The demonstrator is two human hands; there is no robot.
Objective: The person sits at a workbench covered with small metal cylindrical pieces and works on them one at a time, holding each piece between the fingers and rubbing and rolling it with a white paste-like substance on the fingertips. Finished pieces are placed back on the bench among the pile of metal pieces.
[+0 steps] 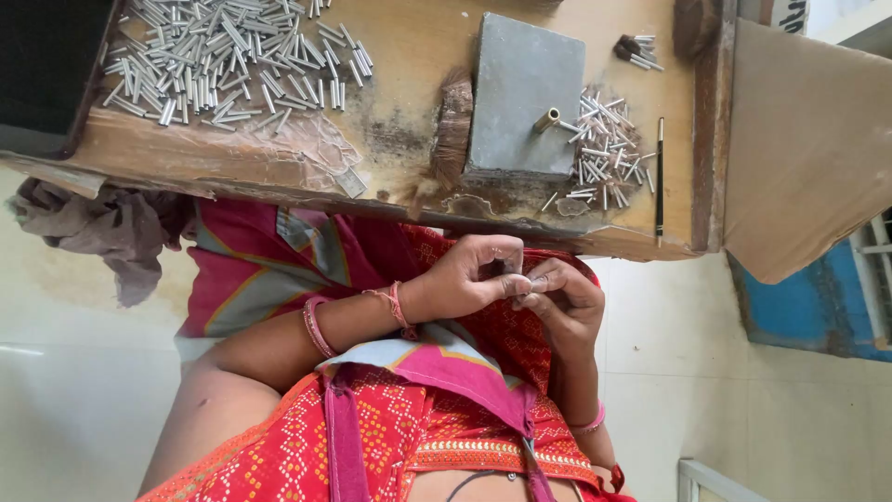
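- Fingers of both hands meet in front of the person's lap, just below the near edge of the desk (390,172), in the head view.
- Left hand (465,277) has thumb and forefinger pinched shut on a small metal tube (536,282); only its tip shows between the fingertips.
- Right hand (569,307) curls closed against the same tube, its fingertips touching those of the left.
- On the desk, a large heap of short silver tubes (223,60) lies at one end.
- Grey stone block (522,93) sits near the middle, with a brass cylinder (546,120) lying at its edge.
- Smaller scatter of thin tubes (604,149) lies just beside the block, and a dark pencil-like rod (660,177) lies beyond it.
- Brown cloth (111,228) hangs off the desk's edge.
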